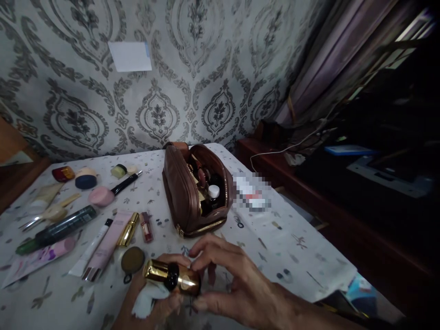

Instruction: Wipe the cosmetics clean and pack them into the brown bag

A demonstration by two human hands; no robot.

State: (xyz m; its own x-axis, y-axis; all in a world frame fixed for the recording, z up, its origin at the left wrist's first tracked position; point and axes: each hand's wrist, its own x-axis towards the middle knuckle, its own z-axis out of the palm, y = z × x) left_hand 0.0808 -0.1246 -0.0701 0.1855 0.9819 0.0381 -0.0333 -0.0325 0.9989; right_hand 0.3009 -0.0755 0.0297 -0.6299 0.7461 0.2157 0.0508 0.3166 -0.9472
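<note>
A small gold cosmetic bottle (188,280) with a dark band at its middle lies sideways in my left hand (168,305), whose fingers are closed around it. Crumpled white tissue (147,298) is tucked in the same hand, under the bottle's shiny gold end. My right hand (237,277) curves around the bottle's other end with its fingers apart; whether the fingertips touch it I cannot tell. Just beyond the hands stands a brown toiletry bag (182,197), unzipped, with a white-capped bottle (213,191) and other items inside. A round dark-gold compact (132,260) lies beside my left hand.
Across the table's left side lie a pink tube (108,247), a gold tube (129,229), a lip gloss (146,228), a green bottle (65,229), a makeup brush (125,183) and several other cosmetics. Patterned wall (158,110) rises behind; a dark desk (343,174) stands right.
</note>
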